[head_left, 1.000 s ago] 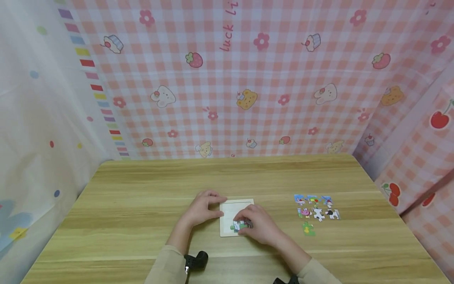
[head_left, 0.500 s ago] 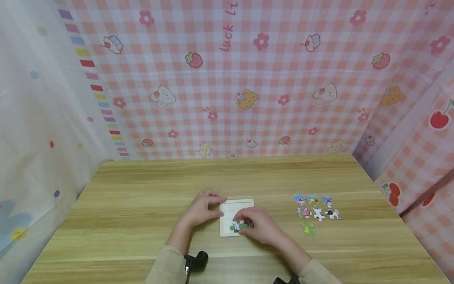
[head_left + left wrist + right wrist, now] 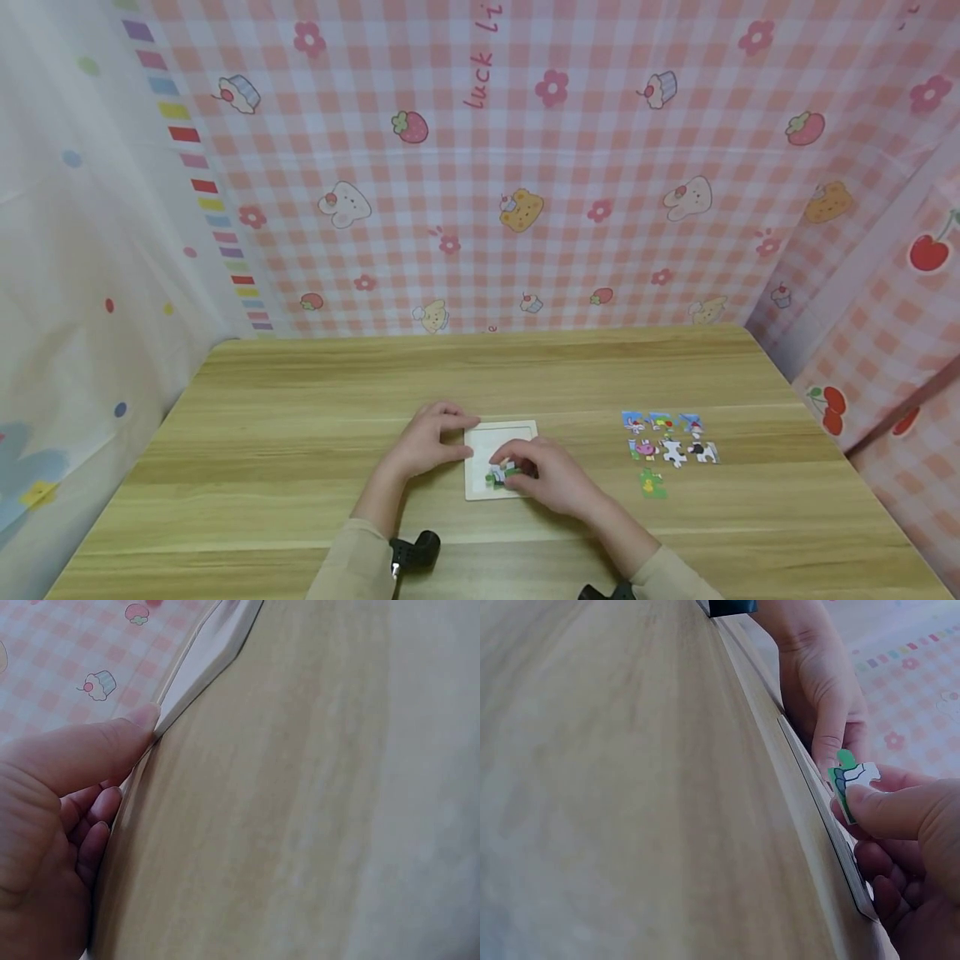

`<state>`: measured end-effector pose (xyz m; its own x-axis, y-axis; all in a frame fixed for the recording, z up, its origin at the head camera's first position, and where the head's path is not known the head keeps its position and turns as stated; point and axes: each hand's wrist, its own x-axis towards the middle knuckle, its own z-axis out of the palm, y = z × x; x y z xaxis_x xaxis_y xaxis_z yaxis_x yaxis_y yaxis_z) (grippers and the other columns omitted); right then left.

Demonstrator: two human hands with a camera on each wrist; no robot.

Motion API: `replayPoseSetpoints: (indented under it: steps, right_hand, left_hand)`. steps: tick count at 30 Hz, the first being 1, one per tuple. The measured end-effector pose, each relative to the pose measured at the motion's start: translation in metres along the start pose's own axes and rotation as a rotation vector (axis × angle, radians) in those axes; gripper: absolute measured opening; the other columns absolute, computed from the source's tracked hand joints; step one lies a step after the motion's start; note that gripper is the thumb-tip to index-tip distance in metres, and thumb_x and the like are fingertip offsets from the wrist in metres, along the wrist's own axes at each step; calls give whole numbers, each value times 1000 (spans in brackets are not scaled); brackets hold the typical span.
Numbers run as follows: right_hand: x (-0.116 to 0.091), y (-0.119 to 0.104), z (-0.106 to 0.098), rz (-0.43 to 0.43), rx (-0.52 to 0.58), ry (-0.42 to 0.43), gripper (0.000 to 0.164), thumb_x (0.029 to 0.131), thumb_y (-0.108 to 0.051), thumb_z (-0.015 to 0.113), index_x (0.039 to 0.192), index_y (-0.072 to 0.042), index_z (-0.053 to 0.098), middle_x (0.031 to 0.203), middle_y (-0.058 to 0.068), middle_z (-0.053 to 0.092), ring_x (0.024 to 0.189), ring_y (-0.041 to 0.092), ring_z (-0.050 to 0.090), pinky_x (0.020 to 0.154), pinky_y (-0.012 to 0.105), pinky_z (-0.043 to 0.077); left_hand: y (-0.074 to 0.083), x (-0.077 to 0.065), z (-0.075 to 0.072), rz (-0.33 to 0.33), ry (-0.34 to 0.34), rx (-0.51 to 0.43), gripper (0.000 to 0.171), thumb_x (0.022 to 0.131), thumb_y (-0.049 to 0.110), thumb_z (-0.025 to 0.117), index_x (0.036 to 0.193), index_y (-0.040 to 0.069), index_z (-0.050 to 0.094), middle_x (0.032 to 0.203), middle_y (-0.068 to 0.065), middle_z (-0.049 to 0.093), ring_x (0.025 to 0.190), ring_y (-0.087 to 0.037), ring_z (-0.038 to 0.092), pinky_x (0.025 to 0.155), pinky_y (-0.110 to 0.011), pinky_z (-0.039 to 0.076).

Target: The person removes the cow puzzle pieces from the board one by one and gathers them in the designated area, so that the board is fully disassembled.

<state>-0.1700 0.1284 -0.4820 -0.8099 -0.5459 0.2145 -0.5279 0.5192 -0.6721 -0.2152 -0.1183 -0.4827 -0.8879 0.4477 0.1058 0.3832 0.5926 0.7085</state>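
Observation:
A square, light wooden puzzle tray (image 3: 501,440) lies on the table between the hands. My left hand (image 3: 431,439) rests at its left side, the thumb against the edge and the index finger at the far left corner. With thumb and index finger, my right hand (image 3: 557,477) pinches a green and white puzzle piece (image 3: 848,780) over the near part of the tray. In the right wrist view this piece is tilted, apart from the tray surface. The right hand covers the tray's near right corner, so I cannot tell whether another piece lies there.
Several loose puzzle pieces (image 3: 672,452) lie in rough rows on the wooden table (image 3: 300,467), right of the tray. A pink checked curtain (image 3: 465,167) hangs behind the table's far edge. Black wrist devices (image 3: 416,551) sit near both sleeves.
The right fingers have shifted slightly to the left, and the green and white piece has tilted in their pinch. The left hand and the tray keep their place.

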Motion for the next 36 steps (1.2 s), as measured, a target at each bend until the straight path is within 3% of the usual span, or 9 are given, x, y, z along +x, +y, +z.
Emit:
replayPoseSetpoints:
  steps: [16,27,36]
  right_hand:
    - [-2,-1,-11,-9,115,34,25,88,-7,74,112,-14,71,78,-12,56,70,6,50,64,24,47]
    - [-15,5,-26,30,122,59,27,88,-4,73,114,-14,71,83,-11,58,74,8,51,67,25,47]
    - [-28,15,-36,10,106,94,27,88,-5,74,113,-13,72,93,-8,65,77,8,54,70,25,49]
  left_hand:
    - [1,0,0,5,2,5,43,83,17,81,125,11,70,122,-6,59,118,-30,48,102,-53,38]
    - [0,0,0,1,1,14,42,84,18,80,124,11,71,122,-6,59,117,-30,48,102,-52,38]
    - [2,-1,-1,-1,-4,7,43,83,16,80,124,10,70,124,-8,59,119,-31,48,104,-52,37]
